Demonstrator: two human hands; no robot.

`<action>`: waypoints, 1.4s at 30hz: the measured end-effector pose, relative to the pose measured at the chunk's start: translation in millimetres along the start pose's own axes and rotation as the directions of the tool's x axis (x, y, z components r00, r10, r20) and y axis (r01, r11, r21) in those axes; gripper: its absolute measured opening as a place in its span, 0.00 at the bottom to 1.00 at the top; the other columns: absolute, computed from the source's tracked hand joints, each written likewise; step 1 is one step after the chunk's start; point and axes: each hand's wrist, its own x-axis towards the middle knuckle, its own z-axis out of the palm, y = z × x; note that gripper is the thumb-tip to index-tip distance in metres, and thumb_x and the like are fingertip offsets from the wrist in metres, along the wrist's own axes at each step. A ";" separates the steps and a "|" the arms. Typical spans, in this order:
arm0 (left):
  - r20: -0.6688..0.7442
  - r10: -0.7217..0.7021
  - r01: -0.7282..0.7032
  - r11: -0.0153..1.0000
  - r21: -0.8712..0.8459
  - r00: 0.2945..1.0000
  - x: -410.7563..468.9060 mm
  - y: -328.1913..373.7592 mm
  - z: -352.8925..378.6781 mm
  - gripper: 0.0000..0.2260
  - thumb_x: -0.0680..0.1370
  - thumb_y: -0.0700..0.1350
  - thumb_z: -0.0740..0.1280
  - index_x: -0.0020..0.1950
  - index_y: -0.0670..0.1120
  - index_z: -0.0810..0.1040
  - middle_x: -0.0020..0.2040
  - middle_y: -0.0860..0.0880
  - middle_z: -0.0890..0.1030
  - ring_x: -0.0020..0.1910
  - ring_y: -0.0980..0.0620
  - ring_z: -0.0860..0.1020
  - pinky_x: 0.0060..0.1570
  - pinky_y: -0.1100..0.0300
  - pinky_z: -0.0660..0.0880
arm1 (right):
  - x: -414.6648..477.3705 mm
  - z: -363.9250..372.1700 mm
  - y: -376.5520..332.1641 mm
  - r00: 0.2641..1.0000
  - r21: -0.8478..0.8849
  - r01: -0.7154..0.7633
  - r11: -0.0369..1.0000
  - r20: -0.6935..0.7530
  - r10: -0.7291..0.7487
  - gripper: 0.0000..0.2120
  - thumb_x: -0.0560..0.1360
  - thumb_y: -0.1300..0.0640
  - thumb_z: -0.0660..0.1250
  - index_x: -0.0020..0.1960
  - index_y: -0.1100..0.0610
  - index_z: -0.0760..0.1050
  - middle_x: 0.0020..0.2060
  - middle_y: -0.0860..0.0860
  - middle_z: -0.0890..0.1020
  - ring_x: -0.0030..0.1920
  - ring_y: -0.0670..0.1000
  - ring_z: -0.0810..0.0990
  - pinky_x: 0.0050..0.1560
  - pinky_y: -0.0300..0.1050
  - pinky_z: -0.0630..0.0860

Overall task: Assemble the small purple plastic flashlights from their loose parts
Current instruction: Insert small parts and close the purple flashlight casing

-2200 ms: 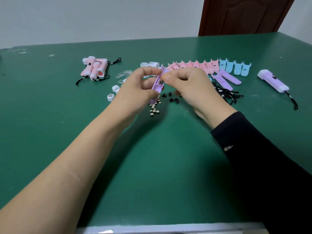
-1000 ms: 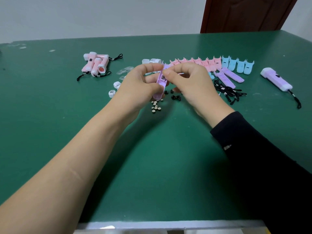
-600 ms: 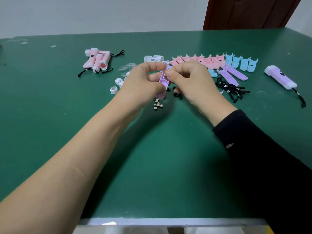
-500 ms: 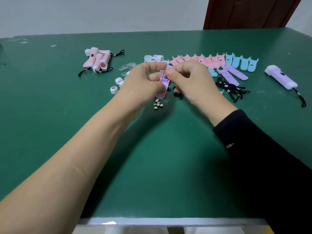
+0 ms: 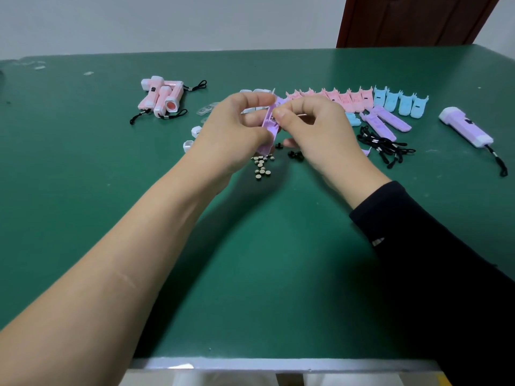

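Looking down through the head camera, I see a big green table [image 5: 83,190] that fills most of my view. A black sleeve [image 5: 432,260] covers the right arm, and the left arm is bare. Both hands meet in the air over the middle of the table. The left hand [image 5: 231,135] has its fingers and thumb curled round a purple shell half [image 5: 269,126] and holds it. The right hand [image 5: 320,132] pinches the top part of that same piece with thumb and first finger. I cannot tell if a tiny part sits between those fingertips. Far back on the left lies a pile of pink flashlights [image 5: 161,97] with black loops. A row of pink shells [image 5: 342,100] lies behind the hands, and blue shells [image 5: 401,101] carry the row on to the right. One finished purple flashlight [image 5: 465,126] with a white head lies alone at the far right. Black cords [image 5: 381,144] lie in a heap near two more purple shells [image 5: 387,122]. The held piece is long, thin and light purple. It stands almost upright, with its hollow side turned to the right hand. Its bottom end hangs just above a bunch of little round batteries [image 5: 262,165]. White caps [image 5: 189,143] sit to the left, and small black bits [image 5: 295,155] lie under the right hand.
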 end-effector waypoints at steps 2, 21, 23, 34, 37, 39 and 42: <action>-0.006 0.007 -0.007 1.000 -0.002 1.000 -0.8 -0.1 1.4 0.20 0.73 0.26 0.62 0.59 0.45 0.74 0.39 0.52 0.85 0.30 0.51 0.72 0.39 0.61 0.75 | -1.2 -1.5 0.5 1.000 0.015 0.008 1.000 0.007 -0.008 0.10 0.78 0.57 0.66 0.38 0.49 0.77 0.47 0.55 0.80 0.39 0.50 0.77 0.50 0.57 0.79; 0.001 -0.055 0.054 0.990 -0.129 0.999 -1.9 1.0 7.5 0.21 0.73 0.24 0.60 0.60 0.43 0.73 0.45 0.45 0.84 0.27 0.52 0.72 0.40 0.59 0.74 | 2.0 0.4 12.4 0.992 0.335 -0.124 0.934 0.033 0.119 0.13 0.76 0.59 0.68 0.56 0.52 0.66 0.44 0.49 0.77 0.37 0.42 0.79 0.36 0.39 0.77; 0.008 -0.061 0.062 0.986 -0.155 0.998 -1.3 0.5 7.2 0.21 0.73 0.23 0.60 0.61 0.42 0.73 0.48 0.44 0.84 0.33 0.48 0.74 0.40 0.59 0.74 | 2.4 0.7 11.7 0.988 0.382 -0.152 0.912 0.066 0.137 0.16 0.77 0.60 0.67 0.61 0.51 0.65 0.46 0.51 0.78 0.32 0.41 0.78 0.35 0.38 0.77; 0.017 -0.049 0.051 0.985 -0.167 0.999 -3.9 0.2 9.3 0.22 0.73 0.24 0.60 0.64 0.41 0.72 0.50 0.43 0.84 0.37 0.47 0.74 0.38 0.60 0.74 | 2.6 -2.5 8.7 0.977 0.472 -0.208 0.857 0.143 0.159 0.28 0.77 0.65 0.64 0.73 0.51 0.59 0.49 0.57 0.75 0.33 0.45 0.75 0.39 0.44 0.80; 0.020 -0.038 0.041 0.986 -0.160 0.999 -4.4 0.2 9.5 0.23 0.72 0.23 0.60 0.65 0.40 0.72 0.49 0.43 0.84 0.37 0.47 0.74 0.36 0.61 0.74 | 2.1 -2.9 8.0 0.975 0.485 -0.215 0.848 0.153 0.160 0.30 0.77 0.66 0.65 0.74 0.51 0.59 0.47 0.57 0.74 0.34 0.46 0.74 0.39 0.45 0.80; 0.019 -0.033 0.035 0.986 -0.163 0.999 -4.2 0.7 9.1 0.23 0.73 0.23 0.60 0.63 0.41 0.72 0.48 0.45 0.84 0.35 0.49 0.75 0.36 0.61 0.74 | 2.1 -3.1 7.2 0.974 0.495 -0.222 0.840 0.154 0.167 0.30 0.77 0.65 0.65 0.74 0.51 0.58 0.46 0.56 0.75 0.33 0.46 0.74 0.39 0.45 0.80; 0.024 -0.031 0.035 0.980 -0.194 0.999 -3.4 1.0 8.6 0.22 0.73 0.24 0.59 0.63 0.41 0.72 0.48 0.46 0.85 0.35 0.52 0.79 0.42 0.58 0.77 | 2.8 -3.3 6.5 0.971 0.518 -0.236 0.822 0.147 0.186 0.29 0.77 0.63 0.66 0.74 0.52 0.60 0.43 0.50 0.77 0.32 0.44 0.74 0.40 0.45 0.79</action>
